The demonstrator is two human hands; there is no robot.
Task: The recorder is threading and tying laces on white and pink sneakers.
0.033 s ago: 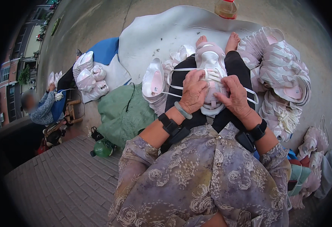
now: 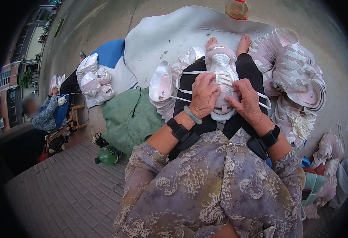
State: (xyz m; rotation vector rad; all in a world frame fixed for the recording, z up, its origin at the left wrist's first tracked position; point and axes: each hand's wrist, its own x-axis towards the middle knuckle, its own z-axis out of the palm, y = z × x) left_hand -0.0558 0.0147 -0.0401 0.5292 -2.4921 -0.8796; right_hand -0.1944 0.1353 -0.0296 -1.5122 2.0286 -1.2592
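A white and pale pink sneaker [image 2: 222, 63] lies across my lap between my dark-trousered legs. White shoelace [image 2: 184, 91] runs through its eyelets and hangs in loose loops on both sides. My left hand [image 2: 204, 94] is closed at the left eyelet row, fingers curled and pinching the lace; the fingertips are partly hidden. On the opposite side, my right hand [image 2: 247, 101] grips the shoe's edge, its thumb pressed near the collar and its curled fingers by the eyelets. Whether lace is also between those fingers cannot be made out.
Nested sneakers stand left of my leg [image 2: 161, 85], and a big pile [image 2: 297, 75] lies to the right. A white sheet [image 2: 158, 39] covers ground ahead, with a bottle [image 2: 236, 10] beyond. Green cloth [image 2: 128, 115] and a green bottle [image 2: 108, 155] lie left. A seated person [image 2: 47, 113] handles shoes farther left.
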